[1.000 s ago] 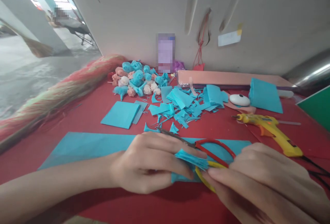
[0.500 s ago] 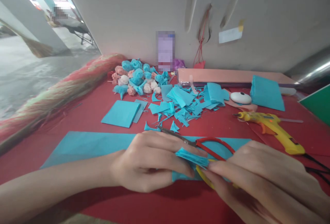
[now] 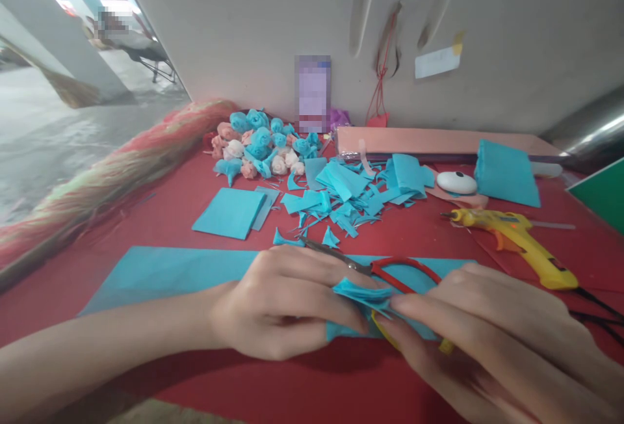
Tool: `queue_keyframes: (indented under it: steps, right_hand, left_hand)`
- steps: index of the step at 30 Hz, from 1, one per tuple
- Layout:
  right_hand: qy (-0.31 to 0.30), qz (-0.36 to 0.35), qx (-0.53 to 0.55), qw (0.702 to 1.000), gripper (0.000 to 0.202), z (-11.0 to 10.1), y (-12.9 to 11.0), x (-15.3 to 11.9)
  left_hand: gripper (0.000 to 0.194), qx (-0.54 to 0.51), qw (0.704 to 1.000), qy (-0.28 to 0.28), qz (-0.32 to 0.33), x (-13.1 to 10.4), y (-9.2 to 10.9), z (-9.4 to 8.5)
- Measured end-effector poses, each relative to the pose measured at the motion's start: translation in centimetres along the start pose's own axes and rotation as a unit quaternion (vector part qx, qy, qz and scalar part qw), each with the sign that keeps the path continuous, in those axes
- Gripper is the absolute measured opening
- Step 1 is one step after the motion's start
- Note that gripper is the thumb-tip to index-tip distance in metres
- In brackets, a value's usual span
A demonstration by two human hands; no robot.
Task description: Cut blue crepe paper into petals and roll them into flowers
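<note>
- The folded blue paper (image 3: 361,290), a small layered bundle, sits between the two hands, above the table (image 3: 234,388).
- At nine o'clock from it, the left hand (image 3: 287,304) grasps the bundle between bent fingers.
- At three o'clock, the right hand (image 3: 480,326) pinches the bundle's near end between thumb and fingers.
- Scissors (image 3: 405,270) (one handle red, the other yellow) lie partly hidden behind the hands.
- Beneath everything, a long blue sheet (image 3: 166,274) stretches across.
- At twelve o'clock, blue scraps (image 3: 344,183) lie heaped.
- At ten o'clock, a square blue stack (image 3: 228,212) lies flat.
- At eleven o'clock, paper flowers (image 3: 262,140) cluster, blue, pink and white.
- Between two and three o'clock rests a yellow glue gun (image 3: 524,237).
</note>
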State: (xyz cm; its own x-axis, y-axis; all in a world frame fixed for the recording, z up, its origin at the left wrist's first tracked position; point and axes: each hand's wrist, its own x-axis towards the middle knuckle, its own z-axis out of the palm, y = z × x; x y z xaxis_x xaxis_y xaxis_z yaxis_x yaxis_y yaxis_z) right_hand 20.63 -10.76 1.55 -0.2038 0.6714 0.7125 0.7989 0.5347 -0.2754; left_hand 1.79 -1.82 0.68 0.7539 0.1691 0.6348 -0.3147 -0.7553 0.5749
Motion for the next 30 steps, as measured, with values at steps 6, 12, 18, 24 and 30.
queue_keyframes:
  steps: [6,12,18,24,30]
  right_hand:
    - [0.069,-0.068,-0.014,0.995,0.004,1.1,0.1,0.1]
    - [0.080,-0.068,0.003,0.994,0.010,1.1,-0.2,0.7]
    - [0.022,-0.074,0.012,0.997,0.008,1.1,-0.1,0.5]
    - [-0.026,-0.026,0.033,0.999,0.011,1.3,-0.3,0.3]
    - [-0.020,-0.055,0.026,0.998,0.010,1.2,-0.2,0.2]
  left_hand:
    - [0.022,0.010,0.999,0.017,0.030,0.5,-0.2,0.3]
    - [0.019,0.003,1.000,0.015,0.028,0.4,-0.3,0.3]
    - [0.018,-0.016,1.000,0.005,0.021,0.0,-0.3,0.2]
    - [0.018,-0.022,0.999,0.009,0.025,0.3,-0.4,0.4]
    - [0.026,0.003,0.998,0.053,0.019,-0.3,-0.4,1.1]
